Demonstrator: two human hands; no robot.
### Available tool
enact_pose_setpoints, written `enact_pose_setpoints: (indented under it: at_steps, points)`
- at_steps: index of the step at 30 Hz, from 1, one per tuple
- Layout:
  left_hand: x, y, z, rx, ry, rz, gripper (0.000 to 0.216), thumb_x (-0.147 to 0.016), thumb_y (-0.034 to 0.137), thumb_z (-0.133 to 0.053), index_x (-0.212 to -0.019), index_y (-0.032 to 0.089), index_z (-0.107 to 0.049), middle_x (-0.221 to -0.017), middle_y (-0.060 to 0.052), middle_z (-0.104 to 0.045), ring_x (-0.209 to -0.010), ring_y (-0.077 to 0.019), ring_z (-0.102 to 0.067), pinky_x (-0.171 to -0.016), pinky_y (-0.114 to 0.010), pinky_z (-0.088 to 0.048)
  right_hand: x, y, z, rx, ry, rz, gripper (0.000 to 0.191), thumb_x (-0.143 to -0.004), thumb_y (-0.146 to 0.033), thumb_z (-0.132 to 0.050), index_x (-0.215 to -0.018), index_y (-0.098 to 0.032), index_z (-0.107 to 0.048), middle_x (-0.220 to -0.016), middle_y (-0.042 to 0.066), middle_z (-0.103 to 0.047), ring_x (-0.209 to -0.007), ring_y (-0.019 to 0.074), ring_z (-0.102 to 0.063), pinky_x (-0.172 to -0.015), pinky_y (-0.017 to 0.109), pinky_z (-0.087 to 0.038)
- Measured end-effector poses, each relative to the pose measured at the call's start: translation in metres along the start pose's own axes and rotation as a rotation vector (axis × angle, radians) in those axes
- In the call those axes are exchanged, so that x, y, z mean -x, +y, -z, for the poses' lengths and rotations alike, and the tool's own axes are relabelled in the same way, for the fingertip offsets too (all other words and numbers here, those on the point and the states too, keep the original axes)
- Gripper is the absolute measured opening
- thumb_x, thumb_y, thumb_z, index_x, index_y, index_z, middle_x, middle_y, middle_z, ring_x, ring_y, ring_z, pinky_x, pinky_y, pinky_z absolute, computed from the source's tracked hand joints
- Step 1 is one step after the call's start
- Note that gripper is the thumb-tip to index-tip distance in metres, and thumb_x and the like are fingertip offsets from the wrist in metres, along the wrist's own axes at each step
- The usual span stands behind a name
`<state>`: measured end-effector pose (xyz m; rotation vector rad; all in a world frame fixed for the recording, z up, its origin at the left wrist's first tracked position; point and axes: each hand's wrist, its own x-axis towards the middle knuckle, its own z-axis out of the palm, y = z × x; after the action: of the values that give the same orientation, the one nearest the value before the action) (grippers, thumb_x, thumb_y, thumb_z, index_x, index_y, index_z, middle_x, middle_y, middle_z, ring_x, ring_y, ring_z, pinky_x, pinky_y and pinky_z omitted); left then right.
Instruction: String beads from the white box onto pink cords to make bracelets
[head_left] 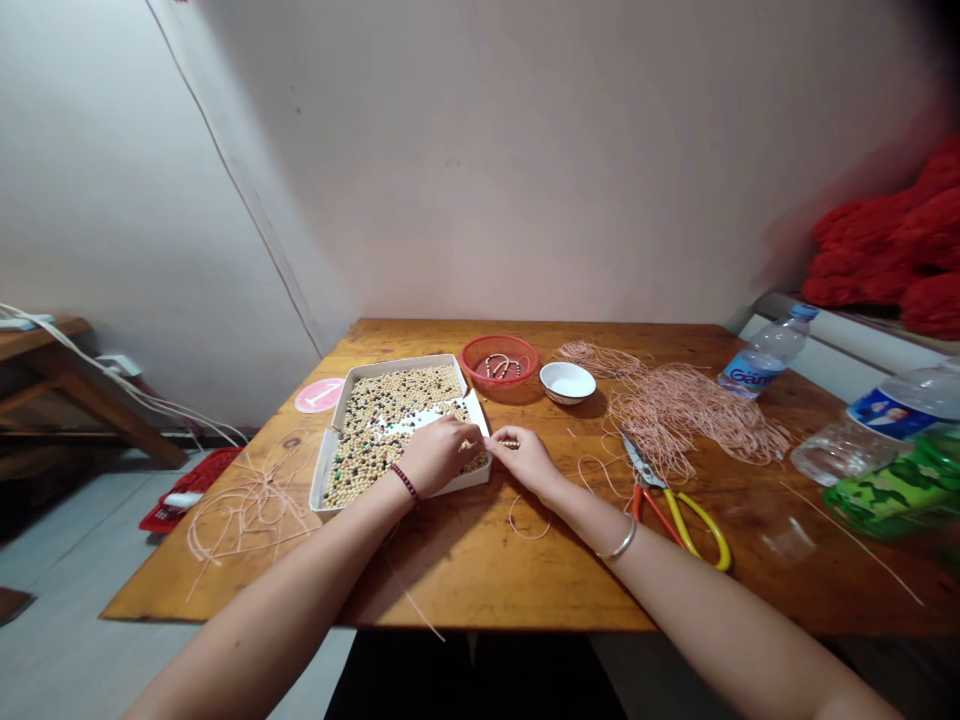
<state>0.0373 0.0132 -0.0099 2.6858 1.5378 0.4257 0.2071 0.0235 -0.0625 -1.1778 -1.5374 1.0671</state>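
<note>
1. Hands, two, both mine. My left hand [442,452] is curled over the near right corner of the box, fingers drawn together; I cannot tell what its fingertips grip. My right hand [531,462], just beside that corner, has thumb and forefinger pinched on a short row of beads [510,443].
2. Box, one, white and shallow [324,468]. It stands on the wooden counter [570,590] and holds loose beads [397,385], mostly pale, some dark, a few green; too many to count.
3. Basket, one, red [501,393], behind the box's right side. Beaded strands lie inside; number unclear.
4. Bowl, one, white [568,382], just right of the basket.
5. Cutters, one pair [649,475], orange and yellow handles, touching the large heap of pink cord [690,410].
6. Loose cord, one tangle [259,505], left of the box.
7. Bottles, three, at the right: one blue-capped [769,355], one larger clear [889,415], one green [896,485].
8. Round pink marker, one, reading "1" [320,395], beside the box.
</note>
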Motion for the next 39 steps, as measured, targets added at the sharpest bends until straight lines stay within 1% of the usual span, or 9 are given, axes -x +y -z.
enact_pose_setpoints:
  at_steps: [5,10,14,18,22,34,39]
  points:
    - [0.0,0.0,-0.001,0.006,0.016,0.012,0.016,-0.086,0.033,-0.055,-0.086,0.024,-0.069,-0.083,-0.005,-0.064,-0.082,-0.0182,-0.059,-0.065,-0.025,-0.04,0.0,0.001,-0.001,-0.004,-0.007,-0.007,0.023,-0.072,-0.037,-0.061,-0.071,-0.014,-0.067,-0.073,0.007,-0.068,-0.069,0.0177,-0.061,-0.067,0.028,-0.045]
    - [0.0,-0.001,0.0,0.021,0.035,0.004,0.016,-0.086,0.037,-0.057,-0.09,0.026,-0.068,-0.084,-0.004,-0.065,-0.083,-0.018,-0.059,-0.065,-0.025,-0.04,0.001,0.0,-0.001,0.008,0.007,-0.032,0.024,-0.071,-0.036,-0.061,-0.074,-0.014,-0.069,-0.077,0.009,-0.07,-0.072,0.0196,-0.062,-0.07,0.03,-0.046]
    - [0.0,0.0,0.002,0.039,0.024,0.018,0.021,-0.085,0.041,-0.057,-0.088,0.024,-0.068,-0.082,-0.004,-0.065,-0.082,-0.0179,-0.058,-0.066,-0.025,-0.04,0.002,-0.001,-0.001,0.018,0.052,-0.046,0.02,-0.07,-0.033,-0.06,-0.07,-0.015,-0.067,-0.073,0.007,-0.069,-0.07,0.019,-0.061,-0.069,0.03,-0.046]
    - [-0.001,0.0,0.002,0.036,0.032,0.055,0.018,-0.084,0.038,-0.06,-0.087,0.022,-0.067,-0.082,-0.004,-0.065,-0.083,-0.0179,-0.059,-0.068,-0.026,-0.041,0.001,-0.002,0.0,0.042,0.119,-0.051,0.015,-0.069,-0.03,-0.055,-0.063,-0.017,-0.06,-0.067,0.003,-0.064,-0.068,0.0175,-0.057,-0.067,0.028,-0.044]
    - [-0.001,-0.002,0.001,0.028,0.056,0.035,0.017,-0.084,0.039,-0.06,-0.085,0.023,-0.066,-0.082,-0.002,-0.066,-0.084,-0.018,-0.058,-0.068,-0.026,-0.04,0.0,-0.003,0.001,0.063,0.124,-0.052,0.014,-0.068,-0.029,-0.052,-0.061,-0.018,-0.056,-0.064,0.002,-0.06,-0.066,0.0171,-0.055,-0.066,0.028,-0.041]
    - [-0.001,0.001,0.002,0.006,0.078,0.041,0.015,-0.085,0.036,-0.059,-0.086,0.021,-0.064,-0.082,-0.003,-0.064,-0.082,-0.0175,-0.059,-0.067,-0.026,-0.04,0.001,-0.007,0.002,0.068,0.144,-0.061,0.014,-0.068,-0.03,-0.05,-0.061,-0.019,-0.055,-0.066,0.002,-0.061,-0.069,0.0181,-0.056,-0.068,0.028,-0.041]
    - [-0.001,0.0,-0.001,0.006,0.128,0.037,0.015,-0.084,0.036,-0.06,-0.088,0.021,-0.06,-0.082,-0.002,-0.064,-0.08,-0.0165,-0.058,-0.065,-0.025,-0.039,0.002,-0.009,0.002,0.071,0.168,-0.072,0.015,-0.068,-0.032,-0.049,-0.061,-0.019,-0.054,-0.065,0.002,-0.06,-0.068,0.0178,-0.055,-0.067,0.028,-0.04]
